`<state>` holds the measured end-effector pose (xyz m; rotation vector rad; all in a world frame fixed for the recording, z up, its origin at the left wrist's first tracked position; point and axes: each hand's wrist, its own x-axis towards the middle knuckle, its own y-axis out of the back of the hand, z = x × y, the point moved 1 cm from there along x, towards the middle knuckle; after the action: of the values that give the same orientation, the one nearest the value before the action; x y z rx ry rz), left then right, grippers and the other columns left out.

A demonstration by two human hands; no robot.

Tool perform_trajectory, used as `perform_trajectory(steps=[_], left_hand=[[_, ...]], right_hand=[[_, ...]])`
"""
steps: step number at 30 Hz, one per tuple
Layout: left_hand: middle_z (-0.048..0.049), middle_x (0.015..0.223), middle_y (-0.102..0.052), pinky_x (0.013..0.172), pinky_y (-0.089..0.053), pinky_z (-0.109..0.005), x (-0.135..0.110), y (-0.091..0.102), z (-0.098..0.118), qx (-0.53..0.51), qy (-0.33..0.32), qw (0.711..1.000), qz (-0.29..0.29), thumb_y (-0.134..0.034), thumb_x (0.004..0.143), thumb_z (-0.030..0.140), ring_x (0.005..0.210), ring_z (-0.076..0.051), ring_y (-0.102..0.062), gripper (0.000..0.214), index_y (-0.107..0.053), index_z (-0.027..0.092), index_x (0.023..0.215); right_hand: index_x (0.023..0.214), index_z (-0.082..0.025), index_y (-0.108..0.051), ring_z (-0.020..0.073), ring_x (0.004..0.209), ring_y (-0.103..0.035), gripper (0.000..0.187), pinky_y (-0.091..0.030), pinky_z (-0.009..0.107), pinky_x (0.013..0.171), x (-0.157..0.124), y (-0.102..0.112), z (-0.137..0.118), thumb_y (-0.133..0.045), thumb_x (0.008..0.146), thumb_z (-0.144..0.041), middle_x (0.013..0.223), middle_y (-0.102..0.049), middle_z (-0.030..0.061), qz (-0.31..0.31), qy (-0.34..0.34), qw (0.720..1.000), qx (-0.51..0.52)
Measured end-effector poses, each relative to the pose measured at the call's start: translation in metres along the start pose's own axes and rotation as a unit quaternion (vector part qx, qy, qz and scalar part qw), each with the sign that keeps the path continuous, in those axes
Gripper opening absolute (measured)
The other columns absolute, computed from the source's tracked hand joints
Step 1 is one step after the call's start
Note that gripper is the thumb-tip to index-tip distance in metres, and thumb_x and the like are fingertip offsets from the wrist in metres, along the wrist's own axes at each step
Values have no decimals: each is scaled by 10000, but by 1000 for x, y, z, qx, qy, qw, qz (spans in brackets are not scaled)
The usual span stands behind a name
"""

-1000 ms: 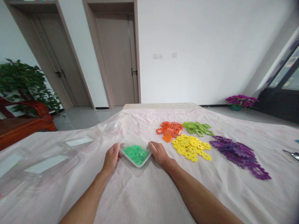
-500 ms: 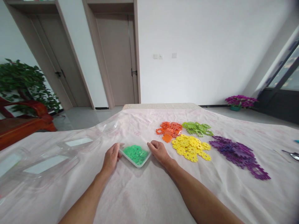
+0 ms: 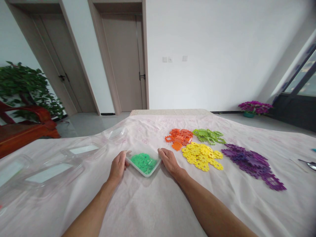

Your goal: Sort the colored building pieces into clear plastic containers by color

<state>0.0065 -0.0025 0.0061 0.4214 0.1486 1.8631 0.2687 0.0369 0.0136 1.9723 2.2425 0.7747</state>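
A small clear plastic box (image 3: 146, 175) with a whitish rim rests in front of me, one corner pointing my way. Green notched plastic pieces (image 3: 143, 162) fill it, and a glare over them suggests a transparent lid. My left hand (image 3: 118, 165) grips the box's left corner, fingers curled round it. At the opposite corner is my right hand (image 3: 169, 160), its thumb and bent fingers closed on the rim. Just right of that hand lies a pile of yellow notched discs (image 3: 201, 154).
Orange pieces (image 3: 179, 137), lime green pieces (image 3: 208, 136) and purple pieces (image 3: 254, 163) lie in piles to the right. A spoon (image 3: 311, 166) is at the right edge. Several clear plastic containers (image 3: 51, 174) sit at left on the pale tablecloth (image 3: 143, 210).
My right hand has shifted very slightly at the box's right corner. The box, my left hand and the piles look the same.
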Motion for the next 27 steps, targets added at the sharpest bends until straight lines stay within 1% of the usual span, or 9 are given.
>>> perform_trajectory(steps=[4, 7, 9, 10, 13, 16, 20, 23, 27], left_hand=[[30, 579, -553, 517, -428, -265, -2, 0, 5, -1, -2, 1000, 13, -389, 931, 608, 516, -163, -504, 605, -637, 153, 1243], [37, 579, -550, 524, -432, -260, -2, 1, 7, 6, 1, 1000, 14, -412, 927, 589, 523, -163, -511, 576, -620, 183, 1280], [39, 575, -546, 529, -432, -258, -2, 1, 7, 14, -2, 1000, 9, -419, 922, 586, 526, -163, -513, 574, -623, 191, 1284], [38, 577, -547, 530, -432, -258, -2, 1, 7, 16, -4, 1000, 7, -420, 919, 589, 528, -163, -515, 578, -626, 189, 1281], [36, 575, -549, 531, -434, -263, -3, 0, 7, 22, -6, 1000, 1, -412, 913, 592, 528, -167, -517, 595, -629, 178, 1281], [37, 561, -543, 541, -438, -272, -3, 1, 9, 30, -4, 1000, 1, -400, 915, 579, 530, -175, -522, 594, -628, 174, 1285], [38, 552, -550, 550, -441, -280, -2, 1, 9, 32, -3, 999, -5, -399, 914, 569, 525, -181, -525, 588, -622, 176, 1289], [33, 561, -559, 557, -442, -285, -2, 0, 6, 25, -7, 1000, -1, -400, 917, 584, 545, -192, -549, 595, -621, 179, 1292], [21, 592, -580, 586, -448, -296, -1, -1, 1, 29, -9, 1000, -3, -375, 940, 594, 573, -200, -570, 591, -610, 182, 1292]], right_hand=[[768, -189, -593, 138, 563, -534, 490, -395, 247, 582, -3, 3, -3, -359, 989, -559, 593, -544, -21, 0, 17, 1000, 6], [1006, -181, -690, 156, 643, -591, 456, -437, 256, 634, -6, 4, -7, -412, 981, -541, 719, -645, 6, -15, 55, 998, -9], [1152, -188, -701, 173, 691, -616, 459, -464, 269, 675, -7, 4, -8, -440, 976, -521, 776, -692, 23, -23, 65, 997, -17], [1183, -189, -707, 179, 703, -626, 462, -477, 276, 692, -6, 3, -8, -446, 974, -508, 800, -712, 33, -26, 63, 998, -17], [1173, -184, -741, 181, 682, -638, 462, -509, 284, 676, -5, 0, -5, -447, 967, -474, 858, -743, 56, -32, 39, 999, 5], [1177, -172, -746, 162, 589, -614, 470, -502, 270, 582, -3, -3, -3, -456, 954, -466, 797, -727, 48, -31, 10, 999, 36], [1148, -172, -754, 138, 516, -575, 458, -478, 258, 533, -4, -5, -4, -476, 941, -471, 764, -707, 35, -32, 11, 998, 55], [1106, -173, -758, 134, 490, -549, 441, -444, 243, 509, -5, -5, -6, -463, 944, -458, 643, -644, 7, -26, 7, 998, 57], [984, -163, -770, 132, 460, -516, 446, -399, 229, 477, -6, -6, -7, -423, 959, -442, 514, -544, -18, -30, -15, 998, 57]])
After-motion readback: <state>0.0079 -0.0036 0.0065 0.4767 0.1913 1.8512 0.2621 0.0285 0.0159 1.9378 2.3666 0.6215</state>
